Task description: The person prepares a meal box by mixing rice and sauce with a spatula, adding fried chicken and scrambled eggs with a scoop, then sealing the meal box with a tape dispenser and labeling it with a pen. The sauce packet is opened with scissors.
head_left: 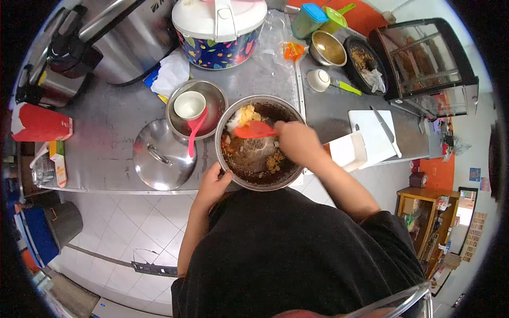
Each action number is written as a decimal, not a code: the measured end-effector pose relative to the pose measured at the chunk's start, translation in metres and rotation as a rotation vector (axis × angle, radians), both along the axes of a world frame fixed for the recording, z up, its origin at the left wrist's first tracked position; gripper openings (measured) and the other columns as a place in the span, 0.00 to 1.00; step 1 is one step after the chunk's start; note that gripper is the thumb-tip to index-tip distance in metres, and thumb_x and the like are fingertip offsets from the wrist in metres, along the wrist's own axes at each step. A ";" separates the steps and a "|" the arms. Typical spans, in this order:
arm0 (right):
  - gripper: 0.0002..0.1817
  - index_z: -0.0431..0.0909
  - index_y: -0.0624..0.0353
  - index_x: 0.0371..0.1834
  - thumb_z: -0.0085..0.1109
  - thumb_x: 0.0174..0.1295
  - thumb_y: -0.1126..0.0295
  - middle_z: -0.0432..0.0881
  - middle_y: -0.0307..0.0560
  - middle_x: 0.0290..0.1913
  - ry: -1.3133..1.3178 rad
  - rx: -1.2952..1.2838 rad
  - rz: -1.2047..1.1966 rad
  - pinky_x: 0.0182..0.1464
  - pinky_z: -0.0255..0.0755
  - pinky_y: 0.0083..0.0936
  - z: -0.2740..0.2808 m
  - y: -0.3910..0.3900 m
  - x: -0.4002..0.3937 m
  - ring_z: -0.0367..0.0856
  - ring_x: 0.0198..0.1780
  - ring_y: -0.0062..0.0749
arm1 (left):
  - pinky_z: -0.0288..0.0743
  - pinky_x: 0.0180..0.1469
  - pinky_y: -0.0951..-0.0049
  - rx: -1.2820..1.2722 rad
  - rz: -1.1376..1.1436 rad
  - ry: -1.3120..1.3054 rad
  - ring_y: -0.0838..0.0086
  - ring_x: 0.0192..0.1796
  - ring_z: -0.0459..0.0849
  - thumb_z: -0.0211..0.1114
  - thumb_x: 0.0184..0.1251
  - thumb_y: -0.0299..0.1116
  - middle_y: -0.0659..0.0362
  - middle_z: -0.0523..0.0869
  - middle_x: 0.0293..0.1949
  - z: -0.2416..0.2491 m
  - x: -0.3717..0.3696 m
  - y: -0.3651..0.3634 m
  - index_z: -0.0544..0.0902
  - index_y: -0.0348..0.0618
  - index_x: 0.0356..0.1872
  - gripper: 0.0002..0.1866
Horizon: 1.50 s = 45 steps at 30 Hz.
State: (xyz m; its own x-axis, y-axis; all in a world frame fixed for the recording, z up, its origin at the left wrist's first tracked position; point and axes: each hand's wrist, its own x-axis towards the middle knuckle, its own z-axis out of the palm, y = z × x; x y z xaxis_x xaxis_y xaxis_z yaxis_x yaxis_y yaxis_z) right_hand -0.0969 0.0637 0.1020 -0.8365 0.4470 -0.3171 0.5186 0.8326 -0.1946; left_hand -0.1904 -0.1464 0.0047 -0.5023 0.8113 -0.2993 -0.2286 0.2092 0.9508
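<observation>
A steel pot [283, 112] stands at the counter's front edge, close to my body. It holds dark brown contents, with a white and yellow heap [244, 114] at the upper left and brown powder [273, 160] lower down. My right hand [299, 143], slightly blurred, is closed around the handle of a red spatula [254, 130], whose blade is inside the pot by the heap. At the pot's lower left, my left hand [213, 184] grips the rim, thumb at the edge; its other fingers are partly hidden.
Left of the pot lie a steel lid [161, 161] and a steel bowl [212, 93] holding a white cup [189, 105] and pink spoon [196, 129]. A patterned rice cooker [217, 50] stands behind. To the right, a knife [383, 124] rests on a white cutting board [366, 119] beside a white container [347, 151].
</observation>
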 end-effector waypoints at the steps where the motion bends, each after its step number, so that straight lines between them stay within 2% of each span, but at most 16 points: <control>1: 0.09 0.76 0.60 0.33 0.45 0.55 0.72 0.79 0.56 0.29 -0.084 0.094 -0.016 0.34 0.73 0.39 -0.014 -0.009 -0.004 0.80 0.32 0.46 | 0.67 0.46 0.77 -0.006 0.007 -0.013 0.78 0.41 0.75 0.55 0.58 0.26 0.59 0.80 0.38 0.000 0.000 0.000 0.74 0.33 0.41 0.11; 4: 0.10 0.77 0.61 0.32 0.45 0.52 0.74 0.80 0.57 0.29 -0.088 0.021 0.069 0.35 0.75 0.37 -0.065 -0.027 -0.018 0.80 0.34 0.46 | 0.68 0.45 0.77 0.010 -0.015 -0.049 0.79 0.41 0.75 0.55 0.58 0.27 0.59 0.80 0.37 0.003 -0.002 0.002 0.74 0.34 0.41 0.11; 9: 0.08 0.78 0.63 0.26 0.47 0.50 0.74 0.79 0.58 0.29 -0.110 -0.049 0.158 0.35 0.75 0.37 -0.001 0.003 -0.004 0.80 0.34 0.47 | 0.69 0.43 0.77 0.020 0.023 -0.022 0.80 0.38 0.73 0.55 0.58 0.27 0.62 0.78 0.36 0.000 0.002 0.002 0.74 0.35 0.41 0.11; 11: 0.09 0.78 0.63 0.25 0.47 0.50 0.73 0.79 0.59 0.29 0.000 -0.008 0.164 0.34 0.75 0.37 0.004 0.006 -0.002 0.80 0.33 0.47 | 0.65 0.53 0.75 -0.056 -0.042 -0.071 0.78 0.49 0.72 0.53 0.60 0.26 0.61 0.77 0.45 0.001 -0.001 0.001 0.73 0.36 0.48 0.14; 13: 0.09 0.78 0.63 0.22 0.47 0.50 0.72 0.79 0.58 0.27 0.128 0.163 0.033 0.32 0.75 0.38 -0.008 0.000 -0.012 0.80 0.30 0.47 | 0.69 0.43 0.76 -0.031 -0.028 0.081 0.79 0.39 0.74 0.55 0.59 0.29 0.61 0.79 0.38 -0.011 -0.001 0.002 0.74 0.36 0.42 0.11; 17: 0.10 0.78 0.61 0.25 0.46 0.52 0.70 0.80 0.57 0.28 -0.004 0.074 0.238 0.32 0.75 0.38 -0.079 0.004 -0.029 0.80 0.29 0.47 | 0.70 0.46 0.74 -0.051 -0.179 0.209 0.77 0.42 0.75 0.55 0.60 0.32 0.60 0.79 0.41 -0.009 -0.009 0.004 0.73 0.37 0.47 0.15; 21: 0.12 0.79 0.61 0.23 0.48 0.52 0.66 0.79 0.58 0.29 -0.055 0.008 0.541 0.36 0.73 0.41 -0.010 0.038 -0.050 0.80 0.34 0.47 | 0.64 0.56 0.69 -0.051 -0.195 0.328 0.70 0.53 0.72 0.54 0.62 0.36 0.53 0.76 0.51 0.014 -0.008 0.007 0.71 0.37 0.53 0.19; 22: 0.11 0.79 0.61 0.23 0.48 0.51 0.67 0.79 0.58 0.30 0.020 0.031 0.423 0.36 0.73 0.40 0.001 0.032 -0.053 0.80 0.34 0.47 | 0.63 0.57 0.69 -0.025 -0.192 0.329 0.70 0.54 0.70 0.53 0.62 0.35 0.53 0.75 0.52 -0.003 -0.009 0.010 0.70 0.37 0.53 0.20; 27: 0.09 0.80 0.62 0.24 0.49 0.48 0.70 0.80 0.59 0.29 0.080 0.139 0.336 0.36 0.74 0.37 -0.042 0.005 -0.069 0.80 0.34 0.48 | 0.62 0.58 0.69 0.039 -0.209 0.302 0.70 0.55 0.70 0.52 0.63 0.34 0.53 0.74 0.53 0.000 -0.016 0.015 0.68 0.34 0.54 0.20; 29: 0.10 0.80 0.61 0.26 0.50 0.47 0.69 0.80 0.57 0.30 0.073 -0.010 0.528 0.36 0.74 0.37 -0.043 0.025 -0.075 0.80 0.35 0.47 | 0.62 0.58 0.70 -0.102 -0.223 0.126 0.70 0.54 0.70 0.53 0.63 0.34 0.53 0.75 0.51 0.010 -0.013 0.015 0.69 0.34 0.54 0.20; 31: 0.10 0.80 0.62 0.27 0.50 0.47 0.69 0.80 0.57 0.30 -0.084 0.050 0.596 0.37 0.74 0.38 -0.040 0.043 -0.075 0.80 0.35 0.48 | 0.63 0.57 0.71 -0.046 -0.173 0.246 0.71 0.53 0.72 0.52 0.62 0.34 0.53 0.76 0.50 0.017 -0.008 0.011 0.70 0.34 0.53 0.20; 34: 0.10 0.80 0.63 0.26 0.49 0.48 0.70 0.80 0.59 0.32 0.115 0.124 0.253 0.39 0.73 0.39 -0.018 0.036 -0.056 0.79 0.36 0.50 | 0.64 0.55 0.70 -0.003 -0.165 0.353 0.71 0.52 0.72 0.52 0.62 0.34 0.52 0.76 0.50 0.000 -0.010 0.014 0.70 0.34 0.52 0.19; 38: 0.11 0.80 0.63 0.24 0.50 0.50 0.67 0.79 0.61 0.30 -0.026 -0.049 0.493 0.40 0.72 0.40 -0.056 0.043 -0.066 0.80 0.36 0.48 | 0.65 0.54 0.69 -0.067 -0.141 0.200 0.70 0.51 0.73 0.53 0.61 0.35 0.53 0.76 0.49 0.017 -0.006 0.014 0.70 0.35 0.52 0.20; 41: 0.13 0.80 0.62 0.24 0.48 0.53 0.66 0.79 0.59 0.29 0.102 0.082 0.260 0.39 0.72 0.40 -0.026 0.050 -0.046 0.80 0.34 0.49 | 0.66 0.53 0.70 -0.076 -0.107 0.337 0.70 0.49 0.74 0.54 0.60 0.35 0.55 0.77 0.47 -0.014 -0.009 0.013 0.72 0.36 0.50 0.18; 43: 0.13 0.80 0.60 0.30 0.47 0.54 0.65 0.80 0.57 0.33 0.134 0.104 0.122 0.40 0.72 0.40 -0.037 0.046 -0.036 0.79 0.37 0.50 | 0.67 0.53 0.70 -0.181 -0.108 0.233 0.71 0.49 0.74 0.56 0.60 0.35 0.55 0.77 0.47 0.034 -0.003 0.013 0.73 0.36 0.49 0.18; 45: 0.12 0.78 0.58 0.34 0.45 0.54 0.67 0.79 0.58 0.36 0.039 0.018 0.185 0.43 0.71 0.41 -0.064 0.034 -0.037 0.77 0.43 0.48 | 0.70 0.44 0.73 -0.103 -0.109 0.280 0.76 0.41 0.76 0.57 0.59 0.38 0.60 0.80 0.39 0.008 -0.007 0.014 0.75 0.37 0.46 0.18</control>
State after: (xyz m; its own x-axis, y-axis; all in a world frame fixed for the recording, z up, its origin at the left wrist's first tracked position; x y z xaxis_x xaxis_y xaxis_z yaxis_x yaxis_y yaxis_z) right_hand -0.1339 0.0981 0.0384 -0.9163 0.2897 -0.2764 0.3489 0.9165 -0.1959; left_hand -0.1972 -0.1322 0.0131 -0.4882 0.8376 -0.2449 0.0682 0.3164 0.9462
